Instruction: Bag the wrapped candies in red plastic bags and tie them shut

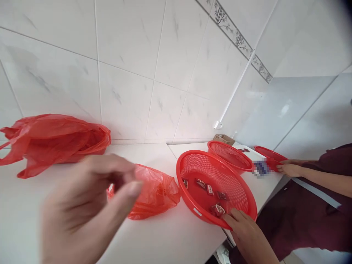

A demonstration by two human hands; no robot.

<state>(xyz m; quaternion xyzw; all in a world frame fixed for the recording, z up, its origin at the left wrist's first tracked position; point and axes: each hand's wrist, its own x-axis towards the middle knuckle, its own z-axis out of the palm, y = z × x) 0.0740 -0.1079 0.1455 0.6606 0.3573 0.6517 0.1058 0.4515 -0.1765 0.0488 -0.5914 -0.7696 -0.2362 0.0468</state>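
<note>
In the near left, my left hand [85,209] is raised over the white table, slightly blurred. Its fingers are curled, with a gap between them and the thumb, and nothing shows in it. Just behind it lies a crumpled red plastic bag [154,192], partly hidden by the hand. My right hand [244,227] grips the near rim of a round red plastic basket [233,183], which is tilted toward me. Several small dark-red wrapped packets [210,189] lie spread over the basket's bottom.
Another red plastic bag [63,135] rests by the tiled wall on the left. Behind my basket stand a second red basket [229,156] and a cardboard box [224,139]. At the right, a person in a maroon garment [299,212] has their hands by another red basket [271,154].
</note>
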